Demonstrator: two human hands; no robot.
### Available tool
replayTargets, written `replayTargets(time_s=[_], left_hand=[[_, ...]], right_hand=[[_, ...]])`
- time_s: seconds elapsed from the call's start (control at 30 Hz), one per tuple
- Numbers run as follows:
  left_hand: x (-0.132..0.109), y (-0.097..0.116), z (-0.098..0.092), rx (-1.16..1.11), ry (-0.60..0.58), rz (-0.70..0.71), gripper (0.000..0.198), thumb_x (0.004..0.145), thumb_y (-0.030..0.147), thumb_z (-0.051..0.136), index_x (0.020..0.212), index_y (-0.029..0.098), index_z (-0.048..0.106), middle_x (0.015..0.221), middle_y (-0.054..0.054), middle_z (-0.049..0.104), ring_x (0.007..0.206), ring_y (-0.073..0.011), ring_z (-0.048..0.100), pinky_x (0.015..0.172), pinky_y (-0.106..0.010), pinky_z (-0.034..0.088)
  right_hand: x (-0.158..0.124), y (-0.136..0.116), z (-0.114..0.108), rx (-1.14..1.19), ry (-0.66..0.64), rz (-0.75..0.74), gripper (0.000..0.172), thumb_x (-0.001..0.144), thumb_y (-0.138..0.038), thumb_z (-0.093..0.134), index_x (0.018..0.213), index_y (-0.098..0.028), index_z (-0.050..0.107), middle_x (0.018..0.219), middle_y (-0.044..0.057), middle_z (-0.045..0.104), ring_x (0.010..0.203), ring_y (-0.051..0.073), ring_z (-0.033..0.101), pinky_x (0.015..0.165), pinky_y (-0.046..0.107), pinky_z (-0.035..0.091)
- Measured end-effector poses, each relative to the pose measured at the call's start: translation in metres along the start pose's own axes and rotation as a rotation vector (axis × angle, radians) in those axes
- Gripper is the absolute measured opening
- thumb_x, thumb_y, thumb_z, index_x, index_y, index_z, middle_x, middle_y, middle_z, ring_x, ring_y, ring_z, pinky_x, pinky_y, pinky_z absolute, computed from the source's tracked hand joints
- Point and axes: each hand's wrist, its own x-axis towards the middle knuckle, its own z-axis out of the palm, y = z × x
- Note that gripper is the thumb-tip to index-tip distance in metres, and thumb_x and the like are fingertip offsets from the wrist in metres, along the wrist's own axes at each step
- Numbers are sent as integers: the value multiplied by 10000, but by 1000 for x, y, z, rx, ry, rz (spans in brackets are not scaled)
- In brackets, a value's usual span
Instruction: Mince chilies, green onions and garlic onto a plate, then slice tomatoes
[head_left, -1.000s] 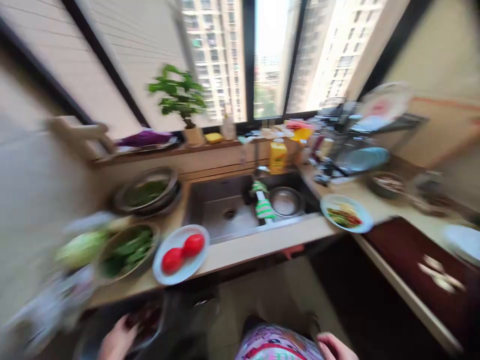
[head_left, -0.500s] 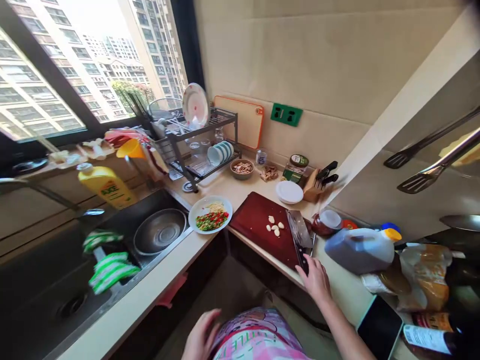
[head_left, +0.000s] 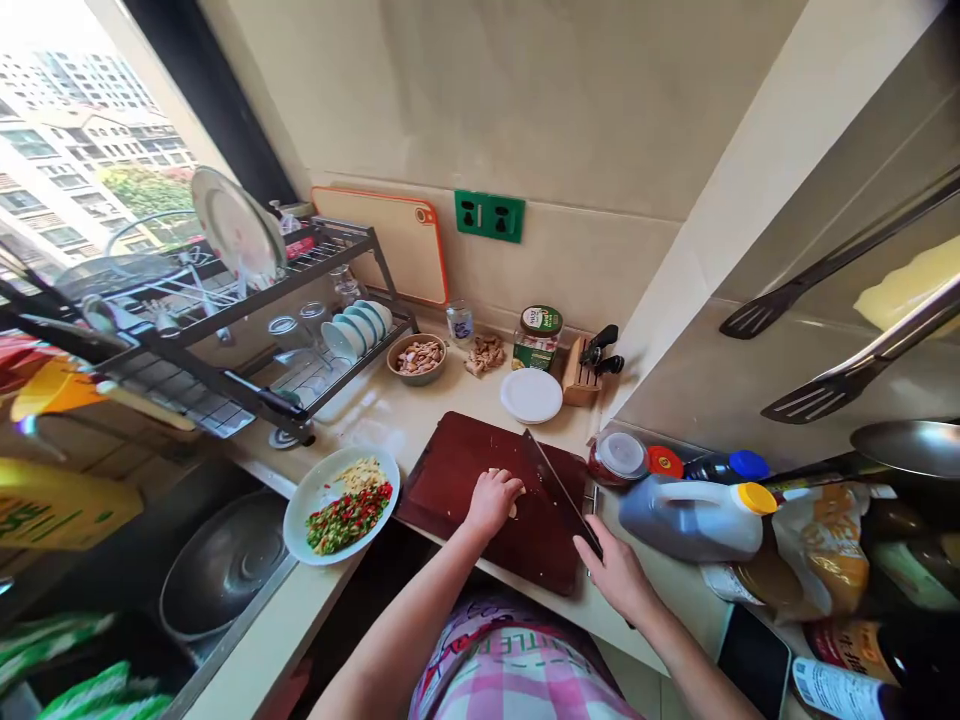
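A cleaver stands nearly edge-on to the camera over the right half of the brown cutting board, its handle closed inside the curled fingers of the right hand; that wrap around the grip probably gives firm control of a broad, heavy blade. The blade slants away toward the wall, just beside the left hand and apart from its fingers, though whether its edge touches the board I cannot tell. The left hand is bunched palm-down near the board's middle, with pale garlic cloves peeking out at its fingertips; its bent fingers seem meant to keep the small, slippery pieces together, but how tightly they grip is hidden. The board lies flat on the worktop in front of the person, likely so both arms can work over it. To its left, a plate carries chopped red and green peppers beside a pale minced heap, near enough for easy transfer. The knife block stands against the wall, presumably to keep spare blades aside.
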Motion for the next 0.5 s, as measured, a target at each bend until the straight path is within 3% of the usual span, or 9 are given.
replayTargets(time_s=[0.27, 0.5], left_hand=[[16, -17, -3, -8, -25, 81, 172, 842, 339, 524, 824, 261, 677, 800, -35, 635, 836, -201, 499, 702, -330, 281], [18, -22, 8, -62, 34, 91, 184, 848, 348, 516, 845, 263, 679, 817, -35, 644, 839, -190, 497, 707, -326, 274]], right_hand=[[26, -53, -29, -186, -182, -84, 132, 882, -262, 376, 956, -193, 461, 781, 56, 648, 733, 187, 624, 586, 242, 349], [25, -58, 2, -287, -258, 115, 175, 920, -233, 328, 1066, -165, 396, 786, 97, 669, 715, 196, 643, 524, 241, 287]])
